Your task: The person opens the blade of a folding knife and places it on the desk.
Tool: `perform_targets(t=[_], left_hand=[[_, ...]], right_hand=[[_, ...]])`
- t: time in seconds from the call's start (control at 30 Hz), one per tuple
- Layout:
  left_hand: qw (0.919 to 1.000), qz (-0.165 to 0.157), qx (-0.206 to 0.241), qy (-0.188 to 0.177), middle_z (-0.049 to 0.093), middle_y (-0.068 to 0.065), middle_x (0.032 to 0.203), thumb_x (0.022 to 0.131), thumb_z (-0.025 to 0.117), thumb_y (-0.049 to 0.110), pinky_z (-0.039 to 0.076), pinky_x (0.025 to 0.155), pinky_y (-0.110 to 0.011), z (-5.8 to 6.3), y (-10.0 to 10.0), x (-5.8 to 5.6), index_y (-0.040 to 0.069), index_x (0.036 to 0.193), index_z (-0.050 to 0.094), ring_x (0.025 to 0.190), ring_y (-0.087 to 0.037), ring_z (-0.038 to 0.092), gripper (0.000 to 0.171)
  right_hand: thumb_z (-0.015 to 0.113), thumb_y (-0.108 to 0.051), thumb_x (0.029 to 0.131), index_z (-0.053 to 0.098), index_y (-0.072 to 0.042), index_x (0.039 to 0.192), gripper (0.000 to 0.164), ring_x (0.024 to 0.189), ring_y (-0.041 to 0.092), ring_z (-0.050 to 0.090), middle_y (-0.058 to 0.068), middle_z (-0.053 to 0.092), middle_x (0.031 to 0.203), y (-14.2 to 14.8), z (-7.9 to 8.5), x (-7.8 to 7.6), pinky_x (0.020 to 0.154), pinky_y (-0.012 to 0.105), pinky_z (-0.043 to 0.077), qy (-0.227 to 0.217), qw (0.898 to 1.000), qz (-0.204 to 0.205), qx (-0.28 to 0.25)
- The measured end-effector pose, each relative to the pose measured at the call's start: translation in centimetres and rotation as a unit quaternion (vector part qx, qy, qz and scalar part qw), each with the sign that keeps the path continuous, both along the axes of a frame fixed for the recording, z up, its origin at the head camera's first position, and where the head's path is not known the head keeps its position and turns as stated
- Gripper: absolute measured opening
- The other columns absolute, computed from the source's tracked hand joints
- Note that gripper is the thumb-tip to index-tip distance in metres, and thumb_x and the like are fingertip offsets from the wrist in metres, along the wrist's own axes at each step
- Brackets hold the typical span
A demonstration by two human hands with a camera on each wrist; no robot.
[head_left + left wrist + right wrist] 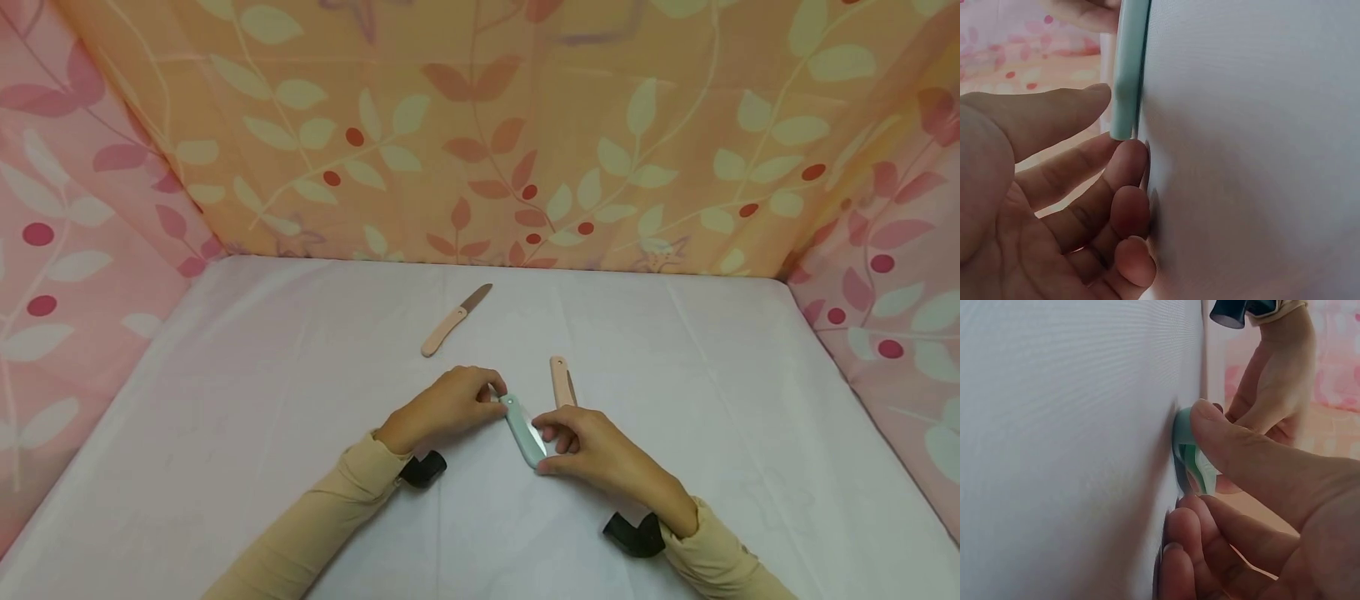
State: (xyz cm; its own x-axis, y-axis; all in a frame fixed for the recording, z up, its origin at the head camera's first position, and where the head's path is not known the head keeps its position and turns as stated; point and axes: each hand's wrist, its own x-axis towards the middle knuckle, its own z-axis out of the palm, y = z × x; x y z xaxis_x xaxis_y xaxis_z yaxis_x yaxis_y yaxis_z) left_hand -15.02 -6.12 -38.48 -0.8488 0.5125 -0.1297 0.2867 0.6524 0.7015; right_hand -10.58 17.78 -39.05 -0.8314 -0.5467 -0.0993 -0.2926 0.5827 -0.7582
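Observation:
A folding knife with a mint-green handle (522, 433) lies on the white cloth between both hands, its pale blade folded along the handle's right side. My left hand (448, 407) pinches the pivot end. In the left wrist view, its thumb is against the green handle (1127, 75), with the index finger behind. My right hand (603, 450) holds the lower end between thumb and fingers, the index finger close to the blade. In the right wrist view, the thumb covers part of the green handle end (1183, 428).
A folding knife with a peach handle (444, 332) lies unfolded farther back. Just beyond the right hand, another peach-handled folding knife (561, 382) is partly hidden by that hand. Patterned cloth walls (480, 133) border the white-covered table (225, 417).

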Motion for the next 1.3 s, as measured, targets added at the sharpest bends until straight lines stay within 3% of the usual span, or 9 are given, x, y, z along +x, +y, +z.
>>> perform_targets(t=[0.3,0.53,0.9,1.07,1.3], left_hand=[[0.9991,0.0,0.04,-0.013,0.072,-0.002,0.089,0.092,0.07,0.015,0.049,0.075,-0.027,-0.1,0.1,-0.1,0.007,0.103,0.063,0.079,-0.01,0.061,0.016],[0.9987,-0.008,0.049,-0.013,0.076,-0.009,0.097,0.092,0.07,0.013,0.051,0.081,-0.03,0.1,0.1,0.0,0.005,0.103,0.059,0.087,-0.012,0.067,0.017],[0.994,0.022,0.101,-0.034,0.075,-0.008,0.094,0.093,0.068,0.009,0.049,0.071,-0.024,0.8,0.1,0.1,0.006,0.105,0.056,0.081,-0.01,0.064,0.017],[0.9881,0.016,0.147,-0.043,0.075,-0.011,0.092,0.094,0.066,0.009,0.047,0.065,-0.023,1.0,-0.1,-0.1,0.004,0.108,0.054,0.074,-0.01,0.06,0.019],[0.9798,0.026,0.176,-0.092,0.076,-0.013,0.093,0.099,0.06,0.017,0.039,0.06,-0.022,1.4,0.2,0.1,0.003,0.114,0.052,0.07,-0.011,0.054,0.022]], right_hand=[[0.085,-0.019,0.078,0.063,0.002,0.122,0.054,0.077,0.004,0.057,0.002,0.066,0.094,0.1,0.0,-0.1,0.07,0.02,0.051,-0.004,1.0,0.006,-0.012],[0.086,-0.017,0.076,0.061,0.001,0.123,0.056,0.078,0.004,0.06,0.003,0.064,0.092,-0.2,-0.2,0.0,0.072,0.021,0.053,-0.004,1.0,0.001,-0.028],[0.081,0.001,0.078,0.055,0.003,0.124,0.053,0.075,0.0,0.064,0.01,0.066,0.095,-0.7,-0.4,0.3,0.069,0.021,0.054,0.001,0.996,-0.019,-0.083],[0.079,0.003,0.078,0.052,0.003,0.125,0.054,0.078,0.001,0.065,0.016,0.064,0.102,-0.7,-0.4,0.3,0.072,0.021,0.055,-0.015,0.992,-0.034,-0.118],[0.078,0.002,0.081,0.05,0.005,0.129,0.056,0.084,0.004,0.068,0.02,0.063,0.106,-0.6,-0.2,0.3,0.078,0.023,0.057,-0.04,0.987,-0.052,-0.146]])
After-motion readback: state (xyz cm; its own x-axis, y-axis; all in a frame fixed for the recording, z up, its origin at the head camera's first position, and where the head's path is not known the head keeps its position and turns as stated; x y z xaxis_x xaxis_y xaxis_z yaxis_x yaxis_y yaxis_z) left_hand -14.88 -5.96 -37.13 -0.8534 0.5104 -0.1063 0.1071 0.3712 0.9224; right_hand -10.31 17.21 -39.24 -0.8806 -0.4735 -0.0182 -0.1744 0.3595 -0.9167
